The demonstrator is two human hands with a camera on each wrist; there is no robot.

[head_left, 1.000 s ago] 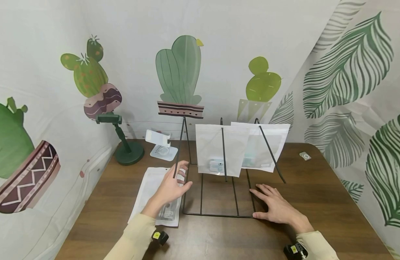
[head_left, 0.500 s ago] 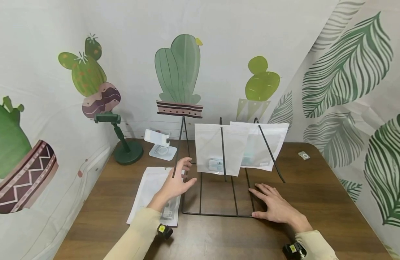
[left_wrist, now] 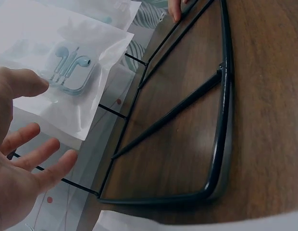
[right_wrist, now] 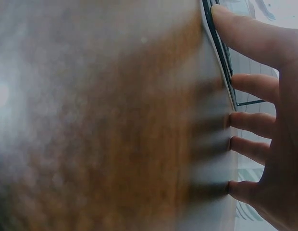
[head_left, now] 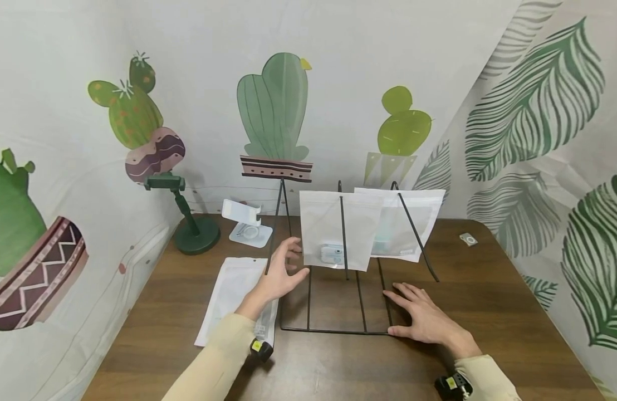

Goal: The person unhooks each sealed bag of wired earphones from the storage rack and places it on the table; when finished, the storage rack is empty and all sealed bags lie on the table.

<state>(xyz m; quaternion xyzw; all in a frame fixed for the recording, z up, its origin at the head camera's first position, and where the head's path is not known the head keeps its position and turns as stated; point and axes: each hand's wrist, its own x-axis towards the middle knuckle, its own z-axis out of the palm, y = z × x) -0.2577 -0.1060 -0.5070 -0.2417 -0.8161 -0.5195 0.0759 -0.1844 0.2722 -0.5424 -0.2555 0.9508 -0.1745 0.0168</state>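
A black wire display rack (head_left: pixel 333 332) stands on the wooden table. From its middle prong hangs a white pouch (head_left: pixel 318 223), and in the left wrist view earphones (left_wrist: pixel 72 67) show through its clear part. Behind and to the right, a second white pouch (head_left: pixel 425 214) hangs on the right prong. My left hand (head_left: pixel 280 275) is by the left prong, fingers loosely spread and holding nothing; its thumb is close to the front pouch, contact unclear. My right hand (head_left: pixel 424 317) rests with spread fingers at the rack base's right front corner, thumb touching the wire.
Another white pouch (head_left: pixel 233 278) lies flat on the table (head_left: pixel 489 323), partly under my left forearm. At the back left are a dark green stand (head_left: pixel 197 236) and a white phone stand (head_left: pixel 250 234). A small pale device (head_left: pixel 468 239) lies back right.
My left hand has moved right, past the left prong and closer to the front pouch. My right hand stays at the base corner, and the pouches hang as before.
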